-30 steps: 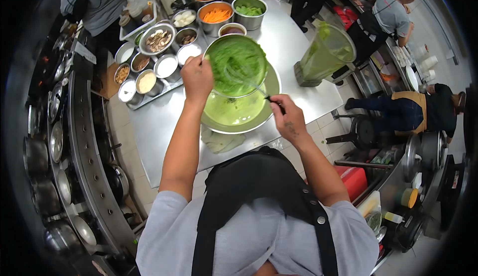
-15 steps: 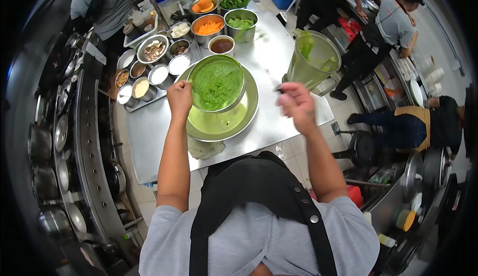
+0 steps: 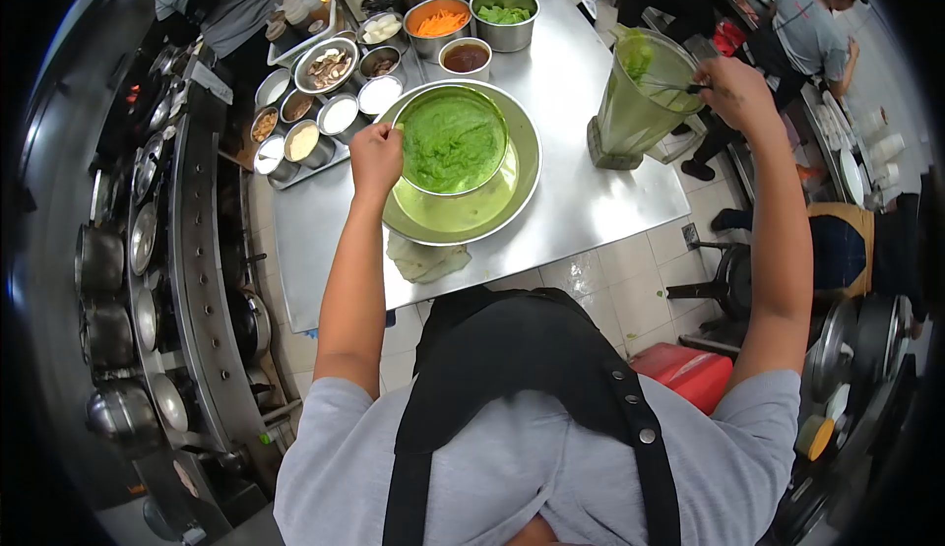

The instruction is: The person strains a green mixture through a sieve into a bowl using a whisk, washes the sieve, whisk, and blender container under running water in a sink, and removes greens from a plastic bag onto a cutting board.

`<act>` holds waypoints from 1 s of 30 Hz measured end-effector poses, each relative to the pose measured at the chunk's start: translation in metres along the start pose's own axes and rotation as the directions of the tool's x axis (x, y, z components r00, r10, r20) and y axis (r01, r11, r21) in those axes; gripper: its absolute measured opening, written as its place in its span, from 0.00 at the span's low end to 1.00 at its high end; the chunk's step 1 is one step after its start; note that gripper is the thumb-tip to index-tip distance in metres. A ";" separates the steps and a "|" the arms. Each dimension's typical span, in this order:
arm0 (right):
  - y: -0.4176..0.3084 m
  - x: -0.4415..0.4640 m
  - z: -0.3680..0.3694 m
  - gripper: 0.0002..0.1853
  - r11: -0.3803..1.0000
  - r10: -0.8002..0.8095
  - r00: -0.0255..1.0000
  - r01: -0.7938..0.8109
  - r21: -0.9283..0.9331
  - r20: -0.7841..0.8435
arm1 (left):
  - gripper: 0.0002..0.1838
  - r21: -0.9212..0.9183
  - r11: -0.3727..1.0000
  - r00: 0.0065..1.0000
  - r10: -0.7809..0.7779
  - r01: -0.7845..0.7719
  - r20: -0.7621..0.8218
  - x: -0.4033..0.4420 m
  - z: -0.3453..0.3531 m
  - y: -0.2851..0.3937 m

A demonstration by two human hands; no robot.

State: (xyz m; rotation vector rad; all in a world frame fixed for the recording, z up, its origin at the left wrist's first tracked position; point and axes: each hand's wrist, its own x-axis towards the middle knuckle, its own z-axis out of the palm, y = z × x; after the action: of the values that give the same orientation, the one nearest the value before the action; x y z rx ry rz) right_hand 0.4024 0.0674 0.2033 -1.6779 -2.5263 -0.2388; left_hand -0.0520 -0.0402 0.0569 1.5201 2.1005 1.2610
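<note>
My left hand (image 3: 378,160) grips the edge of a round strainer (image 3: 504,130) full of thick green puree (image 3: 451,142). The strainer sits over a wide metal bowl (image 3: 532,177) with pale green liquid (image 3: 448,209) in it. At the right, my right hand (image 3: 736,93) is closed around the dark handle of a whisk (image 3: 673,86). The whisk's thin wires reach into the mouth of a clear blender jug (image 3: 630,113), whose walls are smeared with green. A crumpled, green-stained cloth (image 3: 423,258) lies at the near side of the bowl.
Beyond the bowl stand a cup of brown sauce (image 3: 465,58), shredded carrot (image 3: 438,22) and cut green leaves (image 3: 504,16). Several small containers fill a tray (image 3: 320,170) on the left of the steel table (image 3: 591,213). Co-workers stand at the upper left and right.
My right hand has moved right, from beside the bowl to over the blender jug, with the whisk now reaching into it. My left hand still grips the strainer. The whole view has shifted.
</note>
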 end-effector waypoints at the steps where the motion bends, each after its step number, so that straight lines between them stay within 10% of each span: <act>1: -0.007 0.001 0.001 0.12 1.000 0.018 1.000 -0.018 0.012 0.020 | 0.12 0.019 0.999 1.000 0.028 -0.028 0.007 0.002 0.000 0.001; 5: -0.063 -0.026 -0.006 0.12 0.988 0.037 0.911 0.027 0.150 -0.411 | 0.09 -0.127 0.973 0.973 0.172 -0.192 -0.157 0.016 -0.001 -0.002; 9: -0.149 -0.084 0.026 0.13 0.705 0.369 0.894 -0.093 0.703 -0.253 | 0.07 -0.096 0.897 0.897 0.417 -0.432 -0.147 0.036 -0.013 -0.011; 15: -0.286 -0.189 0.115 0.13 0.365 0.525 0.827 -0.433 0.824 0.202 | 0.07 -0.110 0.787 0.792 0.610 -0.608 -0.014 0.073 -0.011 -0.038; 21: -0.360 -0.302 0.135 0.13 -0.223 0.701 0.521 -0.489 0.843 0.487 | 0.10 -0.329 0.944 0.868 0.171 -0.010 0.466 0.076 -0.011 -0.050; 30: -0.438 -0.365 0.126 0.12 -0.251 0.850 0.327 -0.439 0.863 0.414 | 0.09 -0.395 0.889 0.831 0.031 0.231 0.556 0.065 0.000 -0.067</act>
State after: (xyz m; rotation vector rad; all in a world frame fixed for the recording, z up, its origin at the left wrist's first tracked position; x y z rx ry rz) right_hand 0.1410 -0.4064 -0.0150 -1.7553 -0.5158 0.8392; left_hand -0.1225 0.0112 0.0227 1.3265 1.3795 1.0100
